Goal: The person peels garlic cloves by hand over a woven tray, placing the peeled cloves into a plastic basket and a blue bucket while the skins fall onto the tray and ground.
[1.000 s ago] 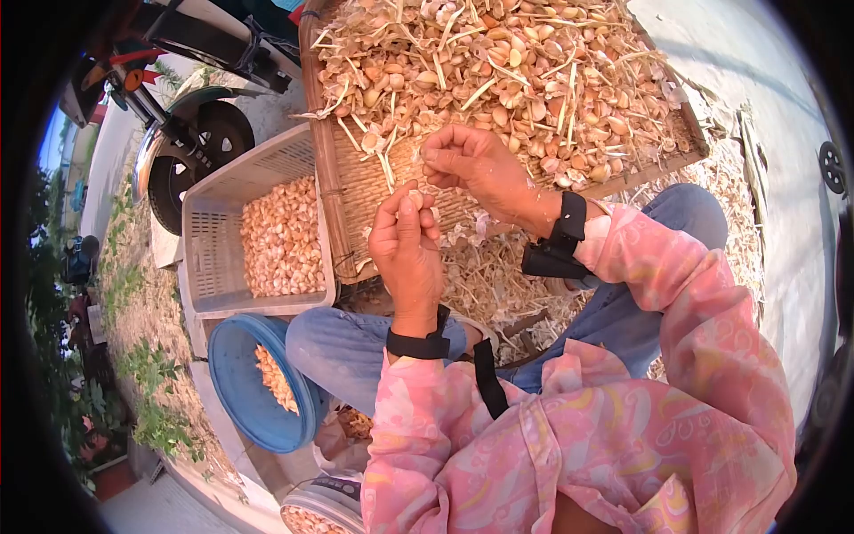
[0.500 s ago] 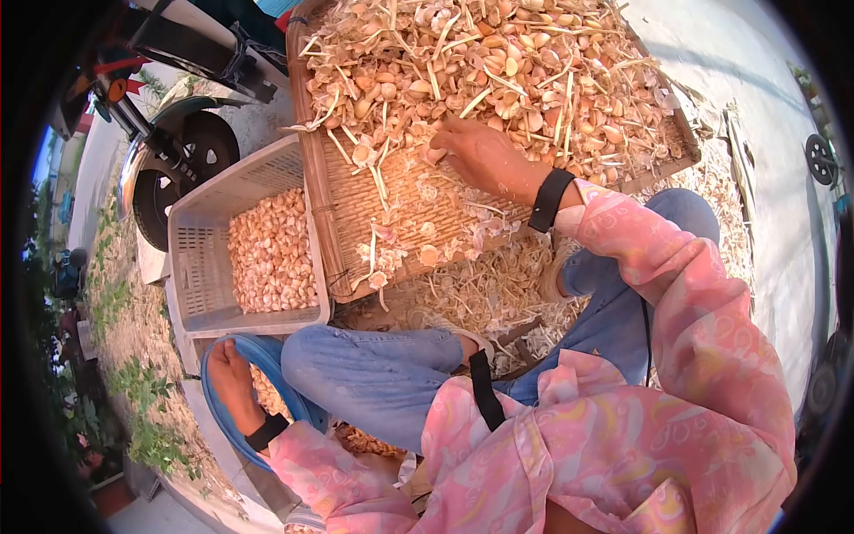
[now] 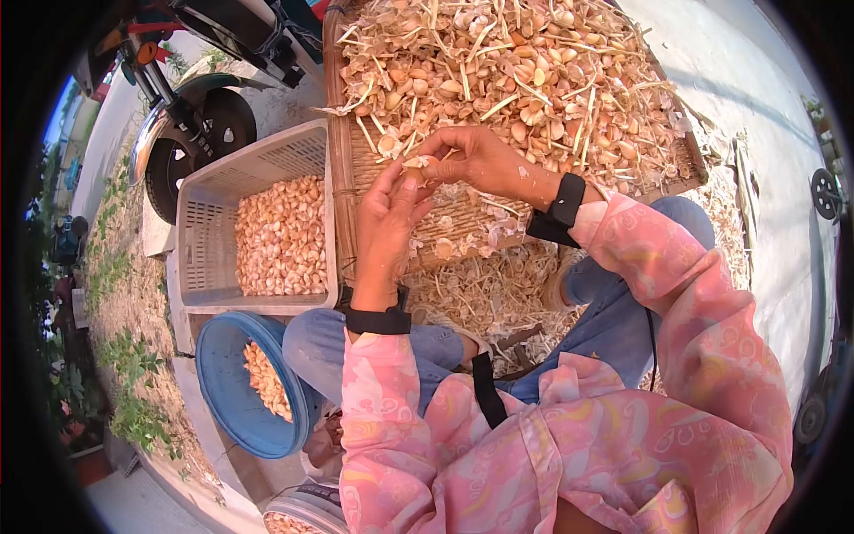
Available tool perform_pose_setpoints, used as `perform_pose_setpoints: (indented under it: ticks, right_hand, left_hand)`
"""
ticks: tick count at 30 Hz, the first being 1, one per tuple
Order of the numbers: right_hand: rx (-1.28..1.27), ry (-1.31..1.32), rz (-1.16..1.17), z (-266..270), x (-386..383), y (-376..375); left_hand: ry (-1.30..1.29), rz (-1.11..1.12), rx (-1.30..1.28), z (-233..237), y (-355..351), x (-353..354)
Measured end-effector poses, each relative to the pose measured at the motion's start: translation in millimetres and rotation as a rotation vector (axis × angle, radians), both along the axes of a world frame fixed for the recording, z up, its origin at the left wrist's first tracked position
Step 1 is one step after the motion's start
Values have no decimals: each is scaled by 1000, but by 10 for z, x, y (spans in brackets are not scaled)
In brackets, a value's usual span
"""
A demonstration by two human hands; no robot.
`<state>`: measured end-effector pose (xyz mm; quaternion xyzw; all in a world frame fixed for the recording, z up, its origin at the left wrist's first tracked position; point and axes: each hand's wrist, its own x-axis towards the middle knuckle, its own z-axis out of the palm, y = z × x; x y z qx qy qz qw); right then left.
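Observation:
Above the near left part of the woven tray (image 3: 342, 178), my two hands meet at the fingertips. My left hand (image 3: 388, 222) is closed, its fingers pinched on a small pale garlic clove (image 3: 416, 164). From the right, my right hand (image 3: 480, 162) grips the same clove with thumb and forefinger. Garlic cloves, loose skins and dry stalks (image 3: 534, 80) are heaped on the tray beyond my hands. Scattered skins lie on the bare weave below my right wrist.
Left of the tray stands a pale plastic crate (image 3: 197, 233) of unpeeled cloves. Nearer is a blue bucket (image 3: 222, 392) with peeled cloves, and a white bucket (image 3: 307, 507) at the bottom. A vehicle's front wheel (image 3: 222, 129) is at upper left. Stalks (image 3: 485, 289) litter the ground.
My left hand has left the blue bucket and moved up to the tray. My right hand has shifted slightly left, and both now meet at a clove. The view has shifted a little.

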<state>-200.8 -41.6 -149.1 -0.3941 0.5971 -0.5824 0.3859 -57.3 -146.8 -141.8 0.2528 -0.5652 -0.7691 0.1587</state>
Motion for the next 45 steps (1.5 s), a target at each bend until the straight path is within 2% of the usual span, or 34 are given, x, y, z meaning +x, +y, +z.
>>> perform_pose_setpoints:
  ticks: [2,5,8,12,15,17,18,21,22,25,29,30,33,34,37,39,40,43,45]
  right_hand:
    - [-26,-70,8,19,30,80]
    - [53,-25,84,-19,-6,157]
    - [135,143,165,30,-42,201]
    - [335,370,294,301,-69,299]
    - [403,337,453,335,-136,331]
    - [418,70,615,316,-248,387]
    - [421,-65,694,305,-277,433]
    - [246,-337,341,176,-222,491]
    - [207,-379,327,124,-204,461]
    - [96,-367,229,72,-70,389]
    - [-164,-42,160,78,100,324]
    - [-93,-52,185,85,143,343]
    - [-59,72,139,-3,233,362]
    - [-127,4,160,-30,239,358]
    - [-1,327,144,232,289,466]
    - [-87,363,60,153,287,442]
    - [-132,383,16,110,284,420]
    - [-145,295,-70,22,294,368]
    - [-30,9,-77,47,308,355]
  left_hand:
    - [107,-19,128,-55,77,-132]
    - [33,-39,118,-185,48,-88]
    - [15,-42,220,-167,128,-34]
    - [-50,-142,114,-171,199,3]
    - [-84,-167,31,-133,255,56]
    - [-119,-145,-41,-95,239,126]
    - [-95,-117,5,-59,191,174]
    - [24,-67,162,51,47,300]
    - [82,-91,232,69,48,319]
    - [184,-139,400,67,107,358]
    - [130,-131,518,90,313,315]
    - [103,-128,545,96,356,304]
    - [168,-89,567,-61,370,263]
    - [172,-61,517,-95,378,259]
    - [164,0,339,-138,423,224]
    - [143,16,171,-106,467,193]
    - [151,23,176,-112,486,177]
    - [171,52,207,-114,516,159]
    - [171,71,251,-100,521,174]
